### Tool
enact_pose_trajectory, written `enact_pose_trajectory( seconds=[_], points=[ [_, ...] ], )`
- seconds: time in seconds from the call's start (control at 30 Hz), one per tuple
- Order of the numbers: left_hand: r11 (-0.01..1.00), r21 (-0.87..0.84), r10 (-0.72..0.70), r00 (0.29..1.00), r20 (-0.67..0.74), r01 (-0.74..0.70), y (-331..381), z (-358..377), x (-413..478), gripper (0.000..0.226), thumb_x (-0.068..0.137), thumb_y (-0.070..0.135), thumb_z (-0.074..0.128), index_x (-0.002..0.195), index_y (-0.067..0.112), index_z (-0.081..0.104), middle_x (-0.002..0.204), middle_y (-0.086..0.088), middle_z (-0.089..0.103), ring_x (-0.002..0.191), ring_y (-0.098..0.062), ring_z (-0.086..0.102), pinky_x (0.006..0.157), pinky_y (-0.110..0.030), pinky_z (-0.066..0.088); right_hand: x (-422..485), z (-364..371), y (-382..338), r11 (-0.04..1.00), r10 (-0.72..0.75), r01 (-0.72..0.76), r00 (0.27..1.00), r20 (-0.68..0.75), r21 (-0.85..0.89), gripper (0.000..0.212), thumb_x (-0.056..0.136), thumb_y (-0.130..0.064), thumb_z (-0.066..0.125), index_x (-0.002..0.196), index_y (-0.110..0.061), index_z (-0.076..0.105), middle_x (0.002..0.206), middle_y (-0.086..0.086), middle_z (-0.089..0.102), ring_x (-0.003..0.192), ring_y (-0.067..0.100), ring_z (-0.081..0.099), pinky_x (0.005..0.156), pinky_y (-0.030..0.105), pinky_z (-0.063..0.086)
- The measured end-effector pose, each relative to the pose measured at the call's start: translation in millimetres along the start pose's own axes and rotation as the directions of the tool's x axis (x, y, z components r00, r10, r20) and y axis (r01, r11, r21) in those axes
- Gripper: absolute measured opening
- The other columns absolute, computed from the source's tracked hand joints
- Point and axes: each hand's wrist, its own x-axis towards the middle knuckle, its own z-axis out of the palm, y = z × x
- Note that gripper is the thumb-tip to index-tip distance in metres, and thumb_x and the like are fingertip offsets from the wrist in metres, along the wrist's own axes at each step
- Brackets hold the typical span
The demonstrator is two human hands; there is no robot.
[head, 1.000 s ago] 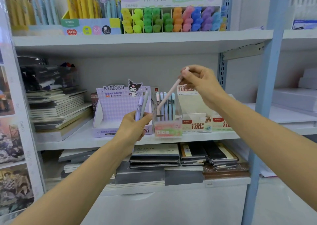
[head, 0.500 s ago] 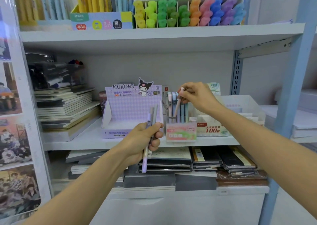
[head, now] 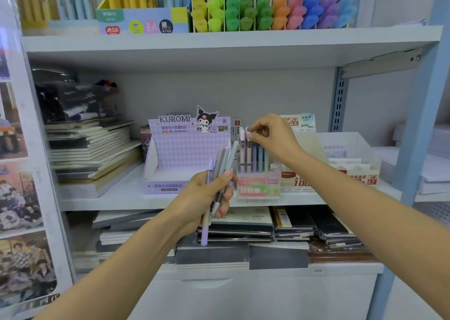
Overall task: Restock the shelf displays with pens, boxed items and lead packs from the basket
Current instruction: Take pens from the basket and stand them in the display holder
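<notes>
White shelf [head: 109,201], clear plastic pen stand [head: 258,188] part-filled: right hand [head: 272,139] pinches a pastel pen [head: 248,149] in it; left hand [head: 204,197] grips several grey and lilac pens [head: 220,161].

Notebook stack [head: 92,154] at left; photo posters [head: 22,197] along left edge; dark notebooks [head: 336,229] low right.

On the white metal middle shelf [head: 109,201], the purple cardboard Kuromi display box [head: 187,154] sits just left of the clear plastic pen stand [head: 258,185], with white cardboard lead-pack trays [head: 353,171] to its right and a stack of flat paper notebooks [head: 92,149] far left. The right hand [head: 272,137] pinches the top of a pale plastic pen [head: 248,151] standing in that stand. The left hand [head: 207,197], nearer and lower, holds a bunch of slim grey and lilac pens [head: 220,168] in front of the box's right edge.
</notes>
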Motion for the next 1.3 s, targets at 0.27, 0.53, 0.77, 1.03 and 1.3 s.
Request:
enact_pose_trajectory(
  seconds=[0.27,0.53,0.77,1.03,1.3],
  points=[
    [0.999,0.045,0.010,1.000,0.009,-0.010,5,10,-4,0.029,0.096,0.033,0.055,0.103,0.010,0.070,0.068,-0.006,0.064,0.047,-0.016,0.057,0.045,-0.023,0.047,-32,-28,-29,0.747,0.004,-0.304,0.891,0.454,0.591,0.024,0.084,-0.027,0.070,0.100,-0.010,0.066,0.083,0.007,0.072,0.068,0.014,0.067,0.063,0.020,0.055],
    [1.000,0.012,-0.013,0.986,-0.167,0.016,18,2,-14,0.032,0.089,0.037,0.061,0.101,0.008,0.069,0.064,-0.001,0.060,0.036,-0.008,0.039,0.032,-0.017,0.030,-41,-62,-15,0.570,0.146,-0.290,0.956,0.253,0.769,0.014,0.080,-0.012,0.072,0.089,-0.003,0.067,0.077,0.011,0.073,0.067,0.019,0.070,0.066,0.022,0.059],
    [0.989,0.003,0.129,0.863,-0.488,-0.146,29,5,-18,0.020,0.084,0.028,0.073,0.083,0.011,0.063,0.062,0.003,0.065,0.035,-0.006,0.031,0.032,-0.016,0.025,-74,-57,-10,0.723,-0.012,-0.414,0.792,0.610,0.553,0.029,0.076,-0.023,0.074,0.094,-0.001,0.068,0.084,0.018,0.073,0.068,0.023,0.070,0.060,0.024,0.058],
    [0.980,0.050,0.194,0.877,-0.440,-0.192,33,21,-23,0.030,0.079,0.028,0.078,0.099,0.007,0.071,0.067,-0.010,0.062,0.037,-0.008,0.025,0.034,-0.018,0.023,-90,-44,-25,0.765,-0.176,-0.365,0.675,0.717,0.531,0.024,0.096,-0.023,0.057,0.108,-0.004,0.067,0.102,0.015,0.073,0.091,0.026,0.071,0.078,0.027,0.058],
    [0.944,0.288,0.263,0.899,-0.352,-0.163,30,37,-23,0.022,0.077,0.025,0.080,0.088,0.010,0.069,0.049,0.012,0.060,0.032,-0.002,0.039,0.035,-0.013,0.029,-68,-43,-50,0.724,-0.105,-0.172,0.930,0.353,0.668,0.014,0.090,-0.023,0.067,0.097,-0.011,0.068,0.082,0.002,0.070,0.072,0.016,0.063,0.069,0.027,0.053]
  ],
)
